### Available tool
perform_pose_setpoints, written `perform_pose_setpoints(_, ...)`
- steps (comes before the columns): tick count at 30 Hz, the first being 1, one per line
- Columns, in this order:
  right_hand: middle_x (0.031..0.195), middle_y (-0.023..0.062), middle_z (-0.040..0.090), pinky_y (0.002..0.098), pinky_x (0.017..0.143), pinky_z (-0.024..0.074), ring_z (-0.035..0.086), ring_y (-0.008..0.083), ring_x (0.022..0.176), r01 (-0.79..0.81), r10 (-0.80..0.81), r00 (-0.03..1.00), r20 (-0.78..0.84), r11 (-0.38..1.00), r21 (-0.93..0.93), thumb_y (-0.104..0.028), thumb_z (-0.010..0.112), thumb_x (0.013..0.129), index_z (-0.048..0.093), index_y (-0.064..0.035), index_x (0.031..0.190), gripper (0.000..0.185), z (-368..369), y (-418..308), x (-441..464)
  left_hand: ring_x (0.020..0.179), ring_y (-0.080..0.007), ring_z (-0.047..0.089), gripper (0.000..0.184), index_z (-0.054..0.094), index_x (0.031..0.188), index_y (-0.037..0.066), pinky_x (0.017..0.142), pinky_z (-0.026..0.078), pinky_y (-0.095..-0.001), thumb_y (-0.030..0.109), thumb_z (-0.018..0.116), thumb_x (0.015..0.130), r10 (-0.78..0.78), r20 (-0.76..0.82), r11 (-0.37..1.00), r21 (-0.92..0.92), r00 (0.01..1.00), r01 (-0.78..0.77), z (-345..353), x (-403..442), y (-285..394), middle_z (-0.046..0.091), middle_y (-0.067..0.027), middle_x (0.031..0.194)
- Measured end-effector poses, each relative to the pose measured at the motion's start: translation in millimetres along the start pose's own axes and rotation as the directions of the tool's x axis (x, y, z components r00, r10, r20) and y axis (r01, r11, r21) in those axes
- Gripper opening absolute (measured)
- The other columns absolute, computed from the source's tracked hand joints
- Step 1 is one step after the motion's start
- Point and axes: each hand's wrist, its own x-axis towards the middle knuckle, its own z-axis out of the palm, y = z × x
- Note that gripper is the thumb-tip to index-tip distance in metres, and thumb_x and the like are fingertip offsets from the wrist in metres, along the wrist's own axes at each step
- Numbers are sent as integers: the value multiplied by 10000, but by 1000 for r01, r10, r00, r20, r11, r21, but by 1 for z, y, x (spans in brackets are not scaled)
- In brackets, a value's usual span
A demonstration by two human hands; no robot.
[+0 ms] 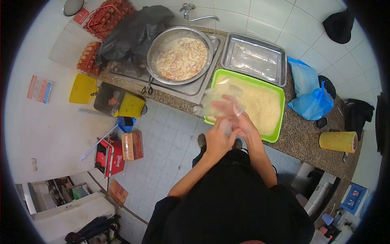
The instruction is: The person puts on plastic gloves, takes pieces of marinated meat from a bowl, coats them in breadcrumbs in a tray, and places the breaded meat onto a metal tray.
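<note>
A thin clear plastic glove (221, 99) hangs loosely around the fingers of my right hand (239, 120), above the left edge of a green tray (281, 106) of pale crumbs. My left hand (219, 136) pinches plastic near the right wrist. The right hand's fingers look spread inside the plastic and hold nothing that I can see. To the left, a large metal bowl (151, 57) holds pieces in a creamy coating (183, 59). Behind the green tray lies a bare metal tray (254, 57).
Scissors (148, 87) lie at the counter's front edge. Blue bags (310, 103) and a yellow roll (338, 141) are on the right. Back left are a black bag (132, 38) and egg trays (107, 18). A bin (115, 99) and a red crate (109, 157) stand lower left.
</note>
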Motion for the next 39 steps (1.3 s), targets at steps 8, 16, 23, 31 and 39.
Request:
perform_pose_setpoints(8,1703,182,312,469,1273,310,372,324,1533,-56,21,995,102,935,350,-678,387,1058,249,-74,1670,871,-17,20,32,785,-443,696,88,632,983,50,655,538,-526,122,652,936,-48,274,987,158,960,4,34,-3,-27,711,-198,901)
perform_pose_setpoints(16,1648,151,408,599,1261,311,380,375,1519,206,-179,978,-107,915,347,-673,390,1057,293,-83,1651,843,-38,53,50,837,-473,701,116,636,1023,42,702,547,-573,126,606,948,-175,398,959,276,900,64,40,3,-28,712,-238,917)
perform_pose_setpoints(23,1638,132,427,698,1233,260,382,385,1511,-42,-272,916,295,666,744,-701,410,1040,333,-205,1655,795,-70,68,76,873,-494,688,175,646,1025,12,766,535,-594,180,639,977,-289,419,954,203,861,222,28,11,-18,707,-258,938)
perform_pose_setpoints(31,1775,95,137,763,1202,189,120,426,1608,-184,-116,827,550,869,459,-870,334,945,183,-352,1699,927,-52,45,53,864,-495,632,201,635,954,-12,714,482,-527,183,678,982,-159,337,960,-167,928,225,30,-12,-36,659,-261,912)
perform_pose_setpoints(39,1781,31,109,739,1181,279,236,453,1569,-210,75,954,290,857,470,-848,279,969,96,-321,1710,928,-37,48,32,832,-506,605,165,627,930,-28,676,465,-510,121,663,990,-32,223,959,-268,974,93,35,-29,-19,628,-271,886)
